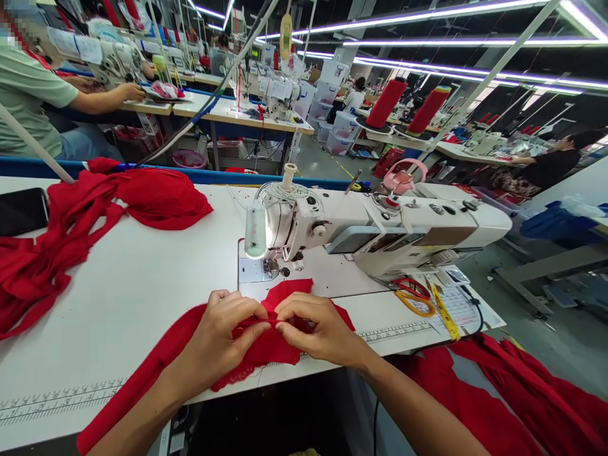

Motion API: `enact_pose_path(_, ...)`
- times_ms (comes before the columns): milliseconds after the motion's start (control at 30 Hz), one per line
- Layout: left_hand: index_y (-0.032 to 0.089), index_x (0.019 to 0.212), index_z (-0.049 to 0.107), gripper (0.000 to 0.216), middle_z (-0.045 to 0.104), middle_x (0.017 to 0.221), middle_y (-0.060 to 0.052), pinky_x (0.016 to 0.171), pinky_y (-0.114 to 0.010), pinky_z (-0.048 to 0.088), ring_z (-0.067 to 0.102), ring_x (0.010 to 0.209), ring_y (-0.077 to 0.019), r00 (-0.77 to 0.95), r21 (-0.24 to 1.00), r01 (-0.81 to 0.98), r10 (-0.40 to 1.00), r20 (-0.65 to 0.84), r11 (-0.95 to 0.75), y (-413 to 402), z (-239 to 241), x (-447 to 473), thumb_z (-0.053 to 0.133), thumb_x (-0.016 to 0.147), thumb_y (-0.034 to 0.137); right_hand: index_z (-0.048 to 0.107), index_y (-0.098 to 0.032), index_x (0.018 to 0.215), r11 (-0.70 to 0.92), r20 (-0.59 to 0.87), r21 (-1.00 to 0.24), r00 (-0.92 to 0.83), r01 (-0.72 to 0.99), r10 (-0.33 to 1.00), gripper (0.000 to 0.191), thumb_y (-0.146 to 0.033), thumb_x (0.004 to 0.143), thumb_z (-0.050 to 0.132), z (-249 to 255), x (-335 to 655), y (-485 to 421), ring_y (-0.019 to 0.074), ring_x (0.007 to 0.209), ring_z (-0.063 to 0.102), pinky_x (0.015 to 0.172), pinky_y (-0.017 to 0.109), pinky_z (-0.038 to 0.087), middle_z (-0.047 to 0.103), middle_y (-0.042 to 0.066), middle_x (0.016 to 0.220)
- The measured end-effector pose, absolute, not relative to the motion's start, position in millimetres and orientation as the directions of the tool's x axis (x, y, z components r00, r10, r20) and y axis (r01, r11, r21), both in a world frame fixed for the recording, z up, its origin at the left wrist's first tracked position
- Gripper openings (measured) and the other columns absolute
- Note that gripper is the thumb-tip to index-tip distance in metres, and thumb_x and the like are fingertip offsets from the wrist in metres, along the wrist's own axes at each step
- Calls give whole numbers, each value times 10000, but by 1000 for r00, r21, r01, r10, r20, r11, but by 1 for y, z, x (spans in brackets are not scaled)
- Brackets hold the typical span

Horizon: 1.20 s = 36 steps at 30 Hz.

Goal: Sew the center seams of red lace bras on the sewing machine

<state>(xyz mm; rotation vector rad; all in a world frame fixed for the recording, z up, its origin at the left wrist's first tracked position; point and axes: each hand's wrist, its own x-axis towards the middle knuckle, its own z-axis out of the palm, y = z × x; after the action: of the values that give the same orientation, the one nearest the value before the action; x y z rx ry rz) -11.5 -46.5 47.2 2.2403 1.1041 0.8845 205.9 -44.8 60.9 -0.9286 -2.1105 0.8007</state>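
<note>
My left hand (223, 335) and my right hand (316, 326) meet at the front edge of the white sewing table (133, 297). Both pinch a folded edge of a red fabric piece (266, 348), fingertips almost touching. The fabric lies flat on the table and trails down to the left over the edge. Just behind my hands stands a white sewing machine (370, 231), its lit needle area (268, 266) a short way beyond the cloth.
A heap of red fabric (95, 215) lies at the table's left, beside a dark phone (21, 211). Scissors (413, 294) and a yellow tape measure (444, 313) rest right of the machine. More red cloth (513, 399) hangs at lower right. Other people sew at tables behind.
</note>
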Motion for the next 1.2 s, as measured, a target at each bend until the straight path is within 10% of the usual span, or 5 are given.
enact_pose_path(333, 231, 802, 595, 100, 666, 754, 41, 842, -358, 377, 560, 716, -152, 466, 684, 469, 814, 347, -559, -47, 41, -9, 561, 870, 165, 624, -208, 847, 466, 257, -773, -460, 430, 850, 60, -179, 891, 594, 55, 206, -51, 81, 559, 492, 513, 192, 378, 606, -37, 695)
enact_pose_path(1200, 256, 885, 562, 246, 749, 851, 77, 1071, -457, 279, 634, 691, -108, 401, 681, 330, 750, 527, -654, -86, 19, -5, 570, 877, 11, 627, -164, 1041, 858, 647, -331, -567, 394, 510, 203, -33, 893, 582, 30, 213, -82, 183, 850, 684, 650, 270, 567, 742, 85, 942)
